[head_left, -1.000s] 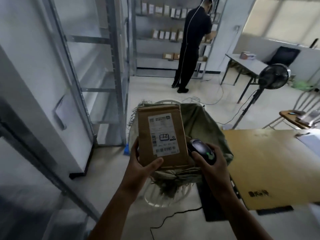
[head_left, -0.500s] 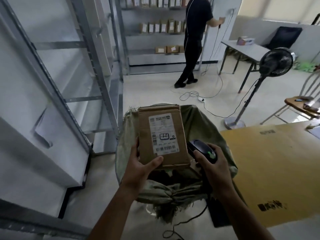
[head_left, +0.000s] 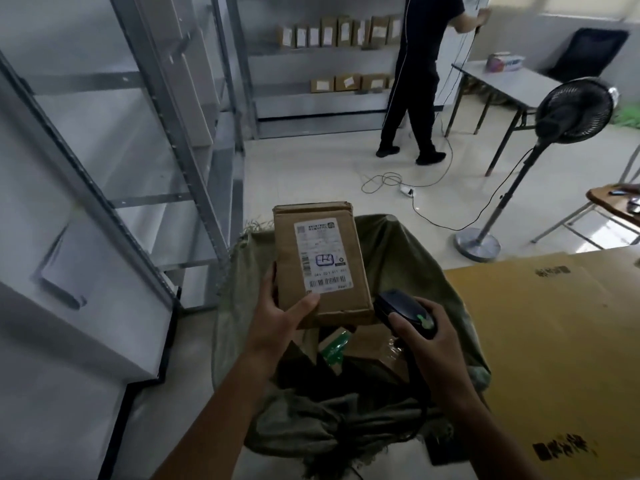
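Mid-scan, I'd judge; nothing shows a read yet. Left hand (head_left: 277,317) fingers (head_left: 304,304) grip the cardboard parcel (head_left: 322,261) at its lower edge, label (head_left: 323,256) up. Right hand (head_left: 426,344) fingers wrap the barcode scanner (head_left: 401,311), nose by the parcel's lower-right corner. More parcels (head_left: 367,348) in the open sack (head_left: 415,265) beneath the fingers: left to do. The label has a barcode and a blue handwritten mark; its print is unreadable.
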{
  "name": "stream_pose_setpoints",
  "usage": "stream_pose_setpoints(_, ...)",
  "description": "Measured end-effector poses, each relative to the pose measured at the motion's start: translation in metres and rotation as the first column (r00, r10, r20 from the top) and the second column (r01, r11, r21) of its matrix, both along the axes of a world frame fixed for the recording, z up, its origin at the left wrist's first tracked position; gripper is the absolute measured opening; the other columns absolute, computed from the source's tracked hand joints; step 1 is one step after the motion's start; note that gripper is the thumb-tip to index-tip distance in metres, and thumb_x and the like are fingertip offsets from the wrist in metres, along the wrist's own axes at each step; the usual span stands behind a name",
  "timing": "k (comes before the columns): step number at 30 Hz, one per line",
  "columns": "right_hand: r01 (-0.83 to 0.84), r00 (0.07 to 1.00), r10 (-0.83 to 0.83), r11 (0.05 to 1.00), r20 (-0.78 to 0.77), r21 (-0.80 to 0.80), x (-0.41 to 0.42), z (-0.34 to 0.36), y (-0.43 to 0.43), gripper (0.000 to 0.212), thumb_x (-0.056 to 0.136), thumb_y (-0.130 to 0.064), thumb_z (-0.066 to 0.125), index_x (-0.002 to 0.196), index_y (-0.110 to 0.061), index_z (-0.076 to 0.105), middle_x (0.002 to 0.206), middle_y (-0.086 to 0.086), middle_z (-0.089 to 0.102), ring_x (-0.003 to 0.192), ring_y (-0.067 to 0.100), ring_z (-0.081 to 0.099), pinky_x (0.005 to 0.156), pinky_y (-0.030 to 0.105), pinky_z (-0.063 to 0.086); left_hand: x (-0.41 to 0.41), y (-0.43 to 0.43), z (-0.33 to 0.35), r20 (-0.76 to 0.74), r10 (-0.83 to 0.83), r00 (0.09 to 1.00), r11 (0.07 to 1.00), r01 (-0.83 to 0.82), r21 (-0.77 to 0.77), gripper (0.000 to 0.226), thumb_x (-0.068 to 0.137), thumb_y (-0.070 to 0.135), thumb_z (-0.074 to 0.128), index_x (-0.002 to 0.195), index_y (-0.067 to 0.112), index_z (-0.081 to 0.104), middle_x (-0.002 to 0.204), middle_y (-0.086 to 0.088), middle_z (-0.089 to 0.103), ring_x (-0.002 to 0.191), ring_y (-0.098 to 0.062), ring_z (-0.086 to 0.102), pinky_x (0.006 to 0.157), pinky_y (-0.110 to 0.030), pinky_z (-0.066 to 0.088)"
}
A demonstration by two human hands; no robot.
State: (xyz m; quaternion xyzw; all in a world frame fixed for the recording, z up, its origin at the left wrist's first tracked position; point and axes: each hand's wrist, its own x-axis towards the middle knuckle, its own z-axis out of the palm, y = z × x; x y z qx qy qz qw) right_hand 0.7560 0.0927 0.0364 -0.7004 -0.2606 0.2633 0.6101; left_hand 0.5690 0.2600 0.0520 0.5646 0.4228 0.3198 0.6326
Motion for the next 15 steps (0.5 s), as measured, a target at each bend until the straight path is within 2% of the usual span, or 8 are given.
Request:
stream_pose_setpoints(2,0.03,1.0,-0.03,1.0,0.009,-0.006,-0.001,0.002,0.004,0.038,0.087,-0.018,0.08,0.121,-0.017,0.061,0.109,0.0,0.069,0.086,0.0,0.069,0.066,0.02,0.057,0.005,0.011,-0.001,-0.113,-0.046,0.993,0.999,0.044,-0.021,0.1,0.084,0.044,0.083,0.161,0.042,0.019,0.155,0.0,0.05,0.127,-0.019,0.059,0.102,-0.046,0.053)
stream_pose_setpoints(4,0.036,0.999,-0.035,0.999,0.03,-0.035,-0.003,0.003,0.006,0.04,0.086,-0.022,0.081,0.121,-0.02,0.061,0.109,-0.002,0.07,0.09,0.002,0.069,0.071,0.026,0.06,0.007,0.017,-0.013,-0.174,-0.098,0.98,0.991,0.08,-0.105,0.098,0.093,0.041,0.075,0.165,0.036,0.01,0.165,-0.007,0.034,0.134,-0.024,0.049,0.097,-0.038,0.05)
stream_pose_setpoints(6,0.032,0.999,-0.03,0.997,0.03,-0.063,-0.01,0.004,0.005,0.041,0.086,-0.023,0.081,0.121,-0.02,0.061,0.111,-0.001,0.069,0.091,0.004,0.07,0.068,0.024,0.059,0.004,0.02,-0.027,-0.186,-0.109,0.976,0.984,0.08,-0.156,0.086,0.097,0.038,0.071,0.164,0.029,0.019,0.167,-0.008,0.03,0.143,-0.025,0.043,0.106,-0.04,0.046)
stream_pose_setpoints(9,0.038,0.999,-0.036,0.997,0.032,-0.073,-0.025,0.009,0.004,0.038,0.086,-0.024,0.082,0.118,-0.025,0.061,0.112,0.0,0.069,0.093,0.017,0.072,0.066,0.023,0.057,-0.002,0.023,-0.047,-0.272,-0.145,0.951,0.988,0.124,-0.094,0.07,0.095,0.045,0.07,0.156,0.024,0.041,0.161,-0.004,0.04,0.145,-0.022,0.043,0.116,-0.038,0.039)
stream_pose_setpoints(12,0.027,0.996,-0.019,0.994,0.085,-0.101,-0.04,0.011,0.001,0.039,0.086,-0.025,0.081,0.119,-0.023,0.061,0.11,-0.006,0.069,0.093,-0.001,0.068,0.075,0.017,0.054,-0.008,0.015,-0.058,-0.398,-0.179,0.9,0.978,0.205,0.025,0.082,0.078,0.07,0.064,0.148,0.027,0.052,0.154,-0.003,0.047,0.14,-0.021,0.048,0.116,-0.047,0.043)
stream_pose_setpoints(15,0.015,0.995,-0.003,0.992,0.099,-0.122,-0.055,0.012,-0.002,0.039,0.087,-0.021,0.08,0.121,-0.019,0.06,0.108,-0.012,0.066,0.091,-0.012,0.064,0.073,0.008,0.049,-0.014,0.001,-0.058,-0.475,-0.166,0.864,0.944,0.279,0.178,0.073,0.09,0.059,0.065,0.151,0.023,0.049,0.159,-0.003,0.042,0.145,-0.021,0.042,0.117,-0.049,0.041)
